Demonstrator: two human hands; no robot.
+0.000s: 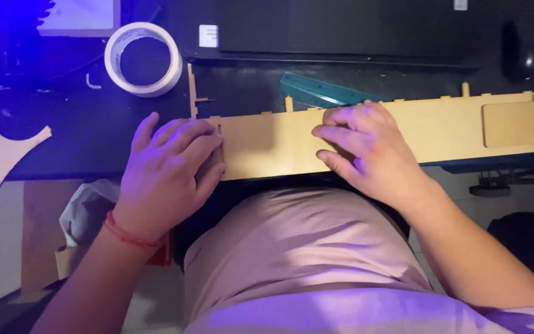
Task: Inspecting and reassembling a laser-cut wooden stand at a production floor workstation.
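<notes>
tan wooden panel [279, 145] under both hands; left hand [171, 167] at its end; right hand [366, 151] mid-panel

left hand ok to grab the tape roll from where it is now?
Probably yes. The left hand rests on the left end of the long wooden panel, and the white tape roll lies just beyond its fingers on the dark desk, with nothing between them.
</notes>
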